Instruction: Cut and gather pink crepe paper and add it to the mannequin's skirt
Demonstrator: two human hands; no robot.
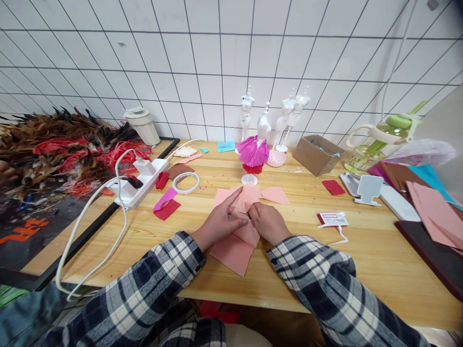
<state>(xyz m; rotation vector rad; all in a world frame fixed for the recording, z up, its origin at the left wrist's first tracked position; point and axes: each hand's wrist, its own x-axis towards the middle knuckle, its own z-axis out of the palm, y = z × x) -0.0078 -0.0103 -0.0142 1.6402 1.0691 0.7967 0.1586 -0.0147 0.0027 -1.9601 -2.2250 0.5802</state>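
Salmon-pink crepe paper [233,253] lies in overlapping pieces on the wooden table, under and between my hands. My left hand [220,219] rests against it with the index finger stretched out and the thumb apart; its other fingers are mostly hidden. Close beside it on the right, my right hand [268,222] is closed, its fingers curled in at the paper. A thin dark tip shows between the two hands, too small to name. Just beyond stands a small white dress form [264,127] on a round base, wearing a magenta ruffled paper skirt [252,150] over a red layer.
Behind are more white dress forms [246,113], a pink bowl [277,158] and a cardboard box [318,155]. A tape roll [185,183], red scraps and a corded power strip [144,180] lie left, near feathers [65,140] and another person's hand [7,173]. A bottle [376,144] stands right.
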